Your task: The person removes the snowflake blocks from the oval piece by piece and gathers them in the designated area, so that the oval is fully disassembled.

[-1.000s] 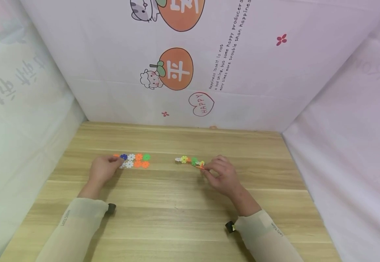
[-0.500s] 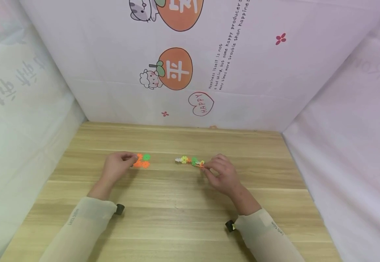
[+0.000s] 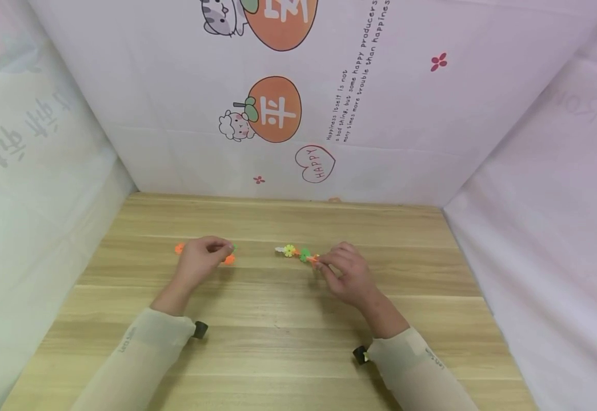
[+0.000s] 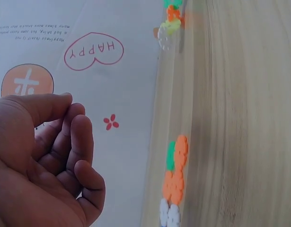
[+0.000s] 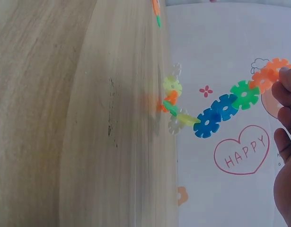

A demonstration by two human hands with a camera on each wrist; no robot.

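My left hand (image 3: 200, 262) hovers over loose flower-shaped plastic connector discs on the table, hiding most of them in the head view. In the left wrist view its fingers are loosely curled, thumb near the index fingertip, with nothing seen between. Beside it lie an orange disc (image 4: 182, 151), a green disc (image 4: 171, 156) and white discs (image 4: 173, 215). My right hand (image 3: 348, 271) pinches the orange end (image 5: 277, 68) of a chain of connector discs (image 5: 244, 94). Blue, green, yellow, orange and white links show, and the far end droops onto the table.
A wooden table (image 3: 277, 354) lies under both hands. White printed cloth (image 3: 380, 114) rises behind it and at both sides. One orange disc (image 3: 180, 248) shows left of my left hand, another orange disc (image 3: 229, 259) at its fingertips.
My left hand has moved right along the loose discs, from the left end toward the green and orange ones. My right hand stays almost in place with the chain.
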